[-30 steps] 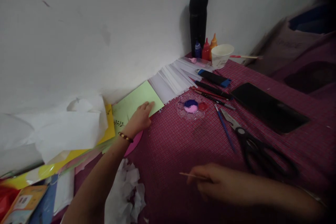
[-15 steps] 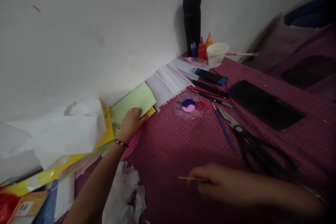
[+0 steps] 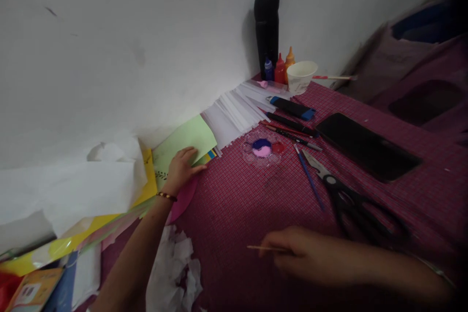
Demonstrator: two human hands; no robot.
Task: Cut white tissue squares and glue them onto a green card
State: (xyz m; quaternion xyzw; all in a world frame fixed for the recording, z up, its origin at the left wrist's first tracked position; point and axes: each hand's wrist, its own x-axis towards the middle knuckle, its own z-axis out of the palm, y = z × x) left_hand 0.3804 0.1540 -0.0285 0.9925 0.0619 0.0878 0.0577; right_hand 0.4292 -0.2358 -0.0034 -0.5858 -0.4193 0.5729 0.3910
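Note:
My left hand [image 3: 181, 169] lies on a light green sheet [image 3: 190, 137] near the wall, its fingers spread and the thumb pointing right. Other coloured papers show under the sheet's right edge, and a magenta piece [image 3: 185, 200] lies below the hand. A bracelet circles that wrist. My right hand [image 3: 292, 253] is closed around a thin wooden stick [image 3: 261, 248], whose end points left over the checked cloth. Above it sits a clear flower-shaped palette [image 3: 262, 148] with blue, pink and red paint.
Right of the palette lie a blue brush [image 3: 310, 179], black scissors [image 3: 340, 190], a phone [image 3: 367, 146] and pens. Paint bottles [image 3: 280, 69] and a white cup [image 3: 302, 77] stand by the wall. Crumpled white tissue [image 3: 171, 270] lies in front.
My left hand's thumb has spread away from the fingers, and blue and yellow edges now show under the green sheet. My right hand looks the same.

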